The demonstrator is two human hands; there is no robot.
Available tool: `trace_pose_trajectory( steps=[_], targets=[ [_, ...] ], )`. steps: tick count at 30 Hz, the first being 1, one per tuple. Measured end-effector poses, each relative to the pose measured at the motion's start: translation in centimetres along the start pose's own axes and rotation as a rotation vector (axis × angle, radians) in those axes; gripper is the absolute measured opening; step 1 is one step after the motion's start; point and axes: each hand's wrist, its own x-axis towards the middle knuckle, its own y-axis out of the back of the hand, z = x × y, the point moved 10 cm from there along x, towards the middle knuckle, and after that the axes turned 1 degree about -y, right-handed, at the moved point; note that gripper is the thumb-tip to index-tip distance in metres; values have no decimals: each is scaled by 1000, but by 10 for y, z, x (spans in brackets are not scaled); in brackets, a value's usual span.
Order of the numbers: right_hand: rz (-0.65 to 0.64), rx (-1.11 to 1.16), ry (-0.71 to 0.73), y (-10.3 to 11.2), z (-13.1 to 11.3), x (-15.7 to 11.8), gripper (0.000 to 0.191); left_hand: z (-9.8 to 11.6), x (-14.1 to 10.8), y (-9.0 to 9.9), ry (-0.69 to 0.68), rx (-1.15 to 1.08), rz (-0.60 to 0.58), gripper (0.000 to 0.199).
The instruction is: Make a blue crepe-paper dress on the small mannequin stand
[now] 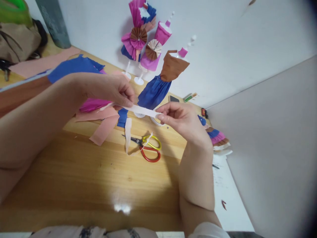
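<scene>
A narrow white paper strip stretches between my two hands above the table. My left hand pinches one end between thumb and fingers. At the other end, my right hand closes thumb and fingertips on the strip. Below it, scissors with one yellow and one red handle lie on the wood, and a thin curled pale strip lies across them. Just behind the strip stands a small dress form in a brown paper top and a blue paper skirt.
Two more dressed forms stand against the white wall. Pink paper pieces, a blue sheet and a brown sheet lie on the left. At the right are a layered paper skirt and a green pen.
</scene>
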Motion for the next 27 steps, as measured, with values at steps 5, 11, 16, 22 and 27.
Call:
trace_pose_trajectory(
  steps=[5, 11, 16, 22, 27],
  targets=[
    [-29, 11, 15, 0, -5, -3, 19, 1, -3, 0, -11, 74, -18, 19],
    [-24, 10, 47, -8, -18, -10, 22, 11, 3, -22, -93, 3, -136, 28],
    [-91, 126, 60, -24, -27, -13, 18, 42, 6, -40, -219, -82, -31, 26],
    [-39, 230, 88, -8, -23, -11, 26, 40, 2, -41, -93, -276, 70, 14],
    [13, 295, 84, 6, -20, -12, 35, 38, 1, -31, -117, -346, 122, 13]
  ],
)
